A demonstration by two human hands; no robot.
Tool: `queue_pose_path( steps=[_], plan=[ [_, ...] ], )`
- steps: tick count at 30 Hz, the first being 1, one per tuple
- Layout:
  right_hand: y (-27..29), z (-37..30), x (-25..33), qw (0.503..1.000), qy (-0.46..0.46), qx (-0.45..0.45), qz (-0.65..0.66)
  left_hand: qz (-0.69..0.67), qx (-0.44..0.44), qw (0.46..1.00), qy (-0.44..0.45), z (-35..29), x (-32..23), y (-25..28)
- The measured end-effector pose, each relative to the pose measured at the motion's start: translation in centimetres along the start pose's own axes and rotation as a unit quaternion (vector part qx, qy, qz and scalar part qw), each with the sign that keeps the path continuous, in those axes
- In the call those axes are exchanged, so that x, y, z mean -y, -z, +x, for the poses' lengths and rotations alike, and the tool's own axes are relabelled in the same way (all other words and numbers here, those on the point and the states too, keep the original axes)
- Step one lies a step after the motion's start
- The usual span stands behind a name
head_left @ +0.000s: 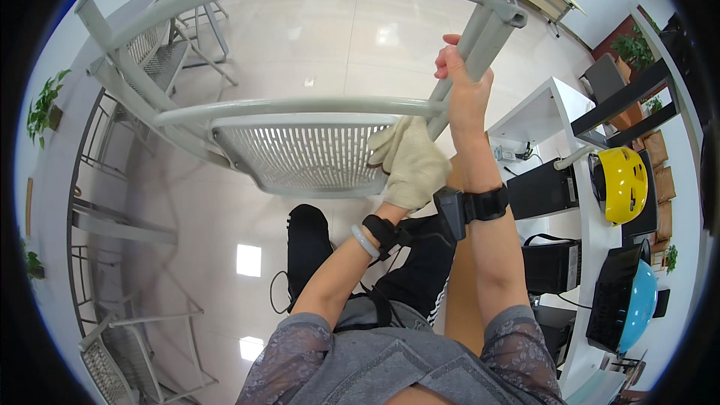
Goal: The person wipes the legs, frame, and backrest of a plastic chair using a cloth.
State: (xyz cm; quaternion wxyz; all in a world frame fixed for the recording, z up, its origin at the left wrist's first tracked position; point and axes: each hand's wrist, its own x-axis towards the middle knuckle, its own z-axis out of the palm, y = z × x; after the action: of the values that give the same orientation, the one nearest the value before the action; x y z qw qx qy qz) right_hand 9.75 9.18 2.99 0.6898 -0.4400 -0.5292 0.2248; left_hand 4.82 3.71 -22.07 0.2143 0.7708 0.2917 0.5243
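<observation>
A light grey metal folding chair is held up in front of me, its tubular frame spanning the upper view. My left hand, in a cream work glove, is closed at the right end of the chair's perforated panel, near the lower crossbar. Part of its grip is hidden behind the glove. Higher up, my bare right hand wraps round the tubes on the chair's right side, its fingertips showing to the left of them. Both wrists wear black straps; the right one carries a dark box-shaped device.
A white desk stands on my right with a yellow helmet, a blue helmet and black computer cases beneath. More grey folding chairs stand on the left. A brown panel is beside my right leg.
</observation>
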Motion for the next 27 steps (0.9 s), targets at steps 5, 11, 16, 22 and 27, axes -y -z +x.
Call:
queue_pose_path(
  steps=[5,11,16,22,27],
  plan=[
    [2.4,0.5,-1.5,1.000,-0.016,-0.022,0.011,-0.051,0.157,0.958,0.236,1.5,-3.7,4.7],
    [2.6,0.7,-1.4,0.999,-0.014,-0.037,-0.005,0.178,0.532,0.778,0.284,-5.1,-0.6,4.5],
    [0.8,0.7,-1.3,0.999,0.002,-0.033,-0.029,0.256,0.704,0.635,0.188,-14.9,10.6,5.4],
    [1.3,1.8,-2.3,0.997,0.015,-0.044,-0.064,0.223,0.593,0.754,0.171,-7.3,7.0,9.8],
    [1.2,2.6,-2.9,0.997,0.010,-0.042,-0.068,-0.015,0.418,0.774,0.475,-15.3,6.4,12.1]
  ],
)
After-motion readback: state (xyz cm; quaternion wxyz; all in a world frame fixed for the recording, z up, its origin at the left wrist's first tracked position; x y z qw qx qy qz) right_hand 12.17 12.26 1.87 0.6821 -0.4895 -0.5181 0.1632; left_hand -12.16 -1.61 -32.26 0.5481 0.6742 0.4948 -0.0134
